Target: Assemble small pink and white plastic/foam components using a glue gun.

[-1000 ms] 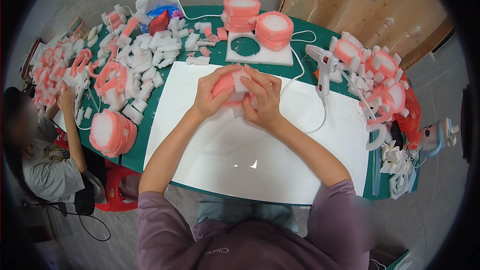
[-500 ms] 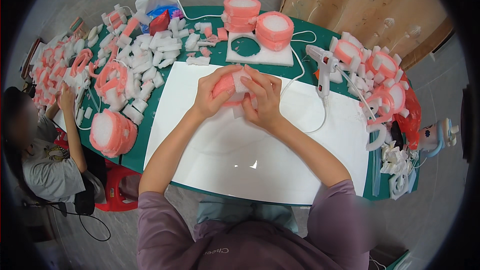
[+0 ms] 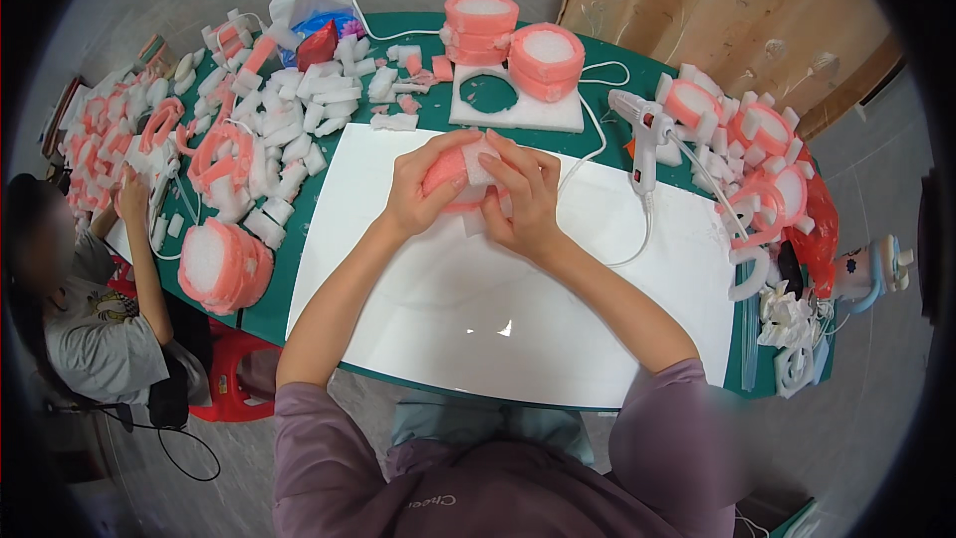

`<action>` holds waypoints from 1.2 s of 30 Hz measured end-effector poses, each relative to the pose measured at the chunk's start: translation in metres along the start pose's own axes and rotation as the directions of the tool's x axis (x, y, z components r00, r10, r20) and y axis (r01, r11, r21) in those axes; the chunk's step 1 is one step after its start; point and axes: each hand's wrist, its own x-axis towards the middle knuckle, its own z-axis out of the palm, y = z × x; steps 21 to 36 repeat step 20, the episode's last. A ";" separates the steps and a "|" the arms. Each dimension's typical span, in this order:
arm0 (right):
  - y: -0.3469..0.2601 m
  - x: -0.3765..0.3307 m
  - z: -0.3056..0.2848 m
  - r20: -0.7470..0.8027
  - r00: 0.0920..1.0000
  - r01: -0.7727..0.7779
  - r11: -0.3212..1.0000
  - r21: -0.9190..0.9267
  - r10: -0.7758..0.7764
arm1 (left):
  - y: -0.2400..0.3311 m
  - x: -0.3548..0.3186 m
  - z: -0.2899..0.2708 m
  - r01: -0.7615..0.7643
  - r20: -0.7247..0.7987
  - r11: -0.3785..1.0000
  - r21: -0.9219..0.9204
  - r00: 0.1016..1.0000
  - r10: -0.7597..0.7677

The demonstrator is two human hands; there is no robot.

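Note:
Both of my hands hold a pink foam ring piece (image 3: pixel 445 171) over the far part of a white board (image 3: pixel 428 309). My left hand (image 3: pixel 416 189) wraps around its left side. With my right hand (image 3: pixel 528 194) I press a white foam block (image 3: pixel 482 161) against the pink foam, my fingers over the top and the thumb below. The undersides of both pieces are hidden by my hands. To the right, a white glue gun (image 3: pixel 642 134) stands with its cord trailing onto the board.
Round pink-and-white foam pieces (image 3: pixel 546 60) stand on a white foam sheet (image 3: pixel 538 117) at the back. White foam blocks (image 3: pixel 329 90) are heaped left, more pink rings (image 3: pixel 767 130) right. Another person (image 3: pixel 95 309) works at the left end. A pink-sided foam cylinder (image 3: pixel 227 264) sits near the left edge.

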 end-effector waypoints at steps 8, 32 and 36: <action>0.000 -0.001 0.001 -0.008 1.000 0.004 1.000 -0.004 -0.004 | 0.000 0.000 0.000 -0.008 -0.001 1.000 -0.006 1.000 0.008; 0.001 -0.001 0.001 -0.001 1.000 -0.001 1.000 0.002 0.001 | 0.001 0.000 -0.001 0.007 0.001 1.000 -0.001 1.000 -0.007; 0.001 -0.001 0.001 -0.001 1.000 -0.001 1.000 0.002 0.001 | 0.001 0.000 -0.001 0.007 0.001 1.000 -0.001 1.000 -0.007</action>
